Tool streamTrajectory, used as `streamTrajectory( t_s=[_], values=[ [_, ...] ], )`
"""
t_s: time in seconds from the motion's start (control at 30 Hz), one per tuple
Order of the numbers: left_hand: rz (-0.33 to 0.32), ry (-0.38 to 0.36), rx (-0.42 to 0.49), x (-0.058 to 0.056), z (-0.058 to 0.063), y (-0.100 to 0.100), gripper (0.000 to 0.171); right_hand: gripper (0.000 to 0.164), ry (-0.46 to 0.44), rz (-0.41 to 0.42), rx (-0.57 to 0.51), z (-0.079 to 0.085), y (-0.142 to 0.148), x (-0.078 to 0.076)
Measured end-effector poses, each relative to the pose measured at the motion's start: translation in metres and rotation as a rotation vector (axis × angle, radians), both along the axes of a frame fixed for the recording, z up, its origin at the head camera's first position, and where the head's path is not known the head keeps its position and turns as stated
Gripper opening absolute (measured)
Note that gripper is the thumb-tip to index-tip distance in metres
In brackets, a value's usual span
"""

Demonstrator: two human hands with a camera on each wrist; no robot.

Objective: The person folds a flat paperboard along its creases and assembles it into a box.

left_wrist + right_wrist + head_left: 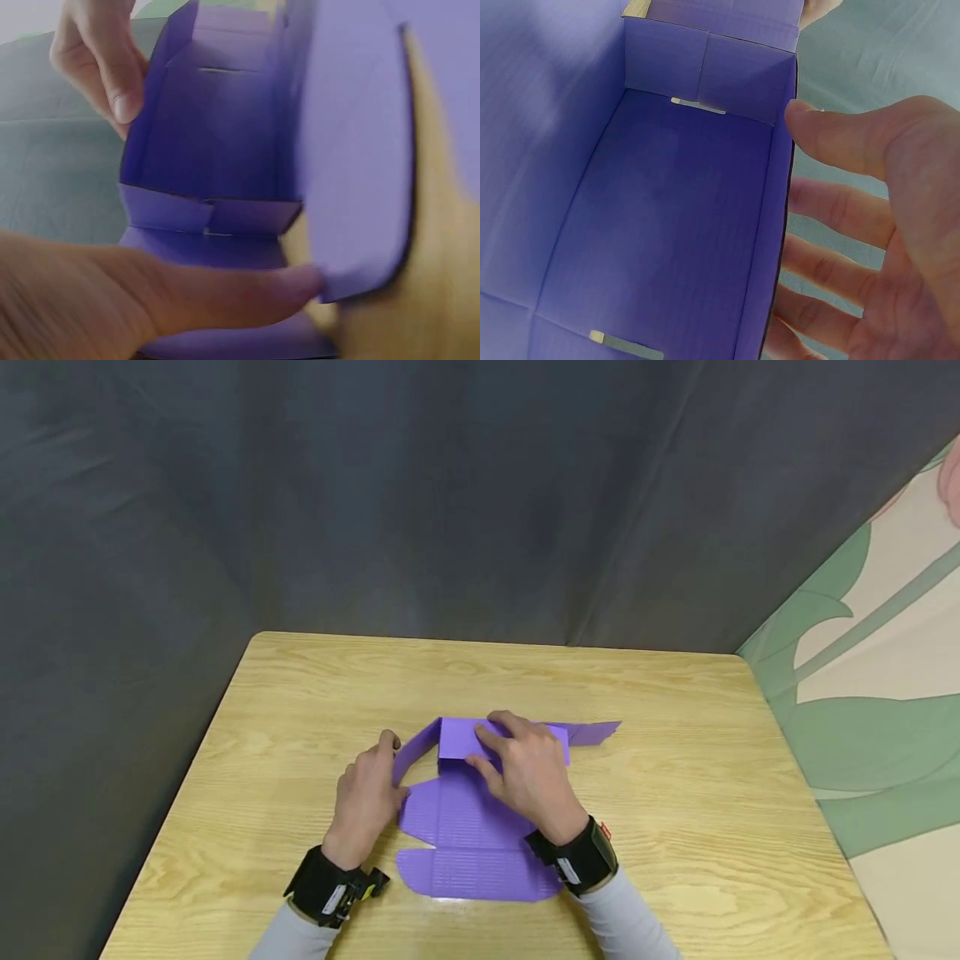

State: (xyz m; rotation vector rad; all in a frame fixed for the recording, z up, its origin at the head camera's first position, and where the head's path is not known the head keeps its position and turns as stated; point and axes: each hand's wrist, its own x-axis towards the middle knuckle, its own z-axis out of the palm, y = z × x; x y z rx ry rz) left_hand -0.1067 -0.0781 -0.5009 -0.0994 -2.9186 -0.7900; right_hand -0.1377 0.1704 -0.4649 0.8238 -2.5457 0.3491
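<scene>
A purple cardboard box [460, 739], partly folded, stands near the middle of the table. Its wide lid panel [480, 818] spreads toward me with rounded tabs. At the box's left, my left hand [366, 797] holds a long side flap [417, 748] between thumb and fingers. In the left wrist view its thumb [247, 296] lies at the flap's lower corner, while the fingers are hidden. My right hand [531, 768] reaches over the box wall. Its fingers [832, 259] are spread fairly straight against that wall's outer face, thumb tip at the rim.
Another long flap [594, 732] sticks out at the box's right. Beneath everything is a light wood-grain table [697, 827]. A dark curtain [450, 502] hangs behind the table, and a leaf-patterned cloth [877, 760] is at the right.
</scene>
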Motion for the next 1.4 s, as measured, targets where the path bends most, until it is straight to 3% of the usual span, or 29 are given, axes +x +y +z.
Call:
streamTrajectory(
  t_s=[0.17,0.27,0.4,0.67,0.93,1.2,1.4],
  values=[
    [0.073,0.090,0.213,0.010,-0.018,-0.007,0.071,0.039,0.002,-0.006,-0.004,0.000,0.001,-0.001],
    [0.084,0.083,0.346,0.011,-0.026,-0.009,0.069,0.039,0.001,-0.019,-0.004,0.001,0.001,-0.004],
    [0.069,0.062,0.444,0.008,-0.031,-0.010,0.061,0.039,-0.003,-0.040,0.005,0.001,0.001,-0.007],
    [0.066,0.041,0.484,0.007,-0.034,-0.006,0.048,0.040,-0.005,-0.042,0.018,0.001,-0.004,-0.010],
    [0.060,0.064,0.444,0.009,-0.034,-0.006,0.042,0.040,-0.008,-0.039,0.024,0.002,-0.007,-0.012],
    [0.045,-0.001,0.474,0.014,-0.034,-0.002,0.036,0.041,-0.019,-0.034,0.016,0.002,-0.008,-0.011],
    [-0.003,0.029,0.368,0.014,-0.033,0.001,0.041,0.040,-0.012,-0.032,0.011,0.001,-0.009,-0.011]
  ],
)
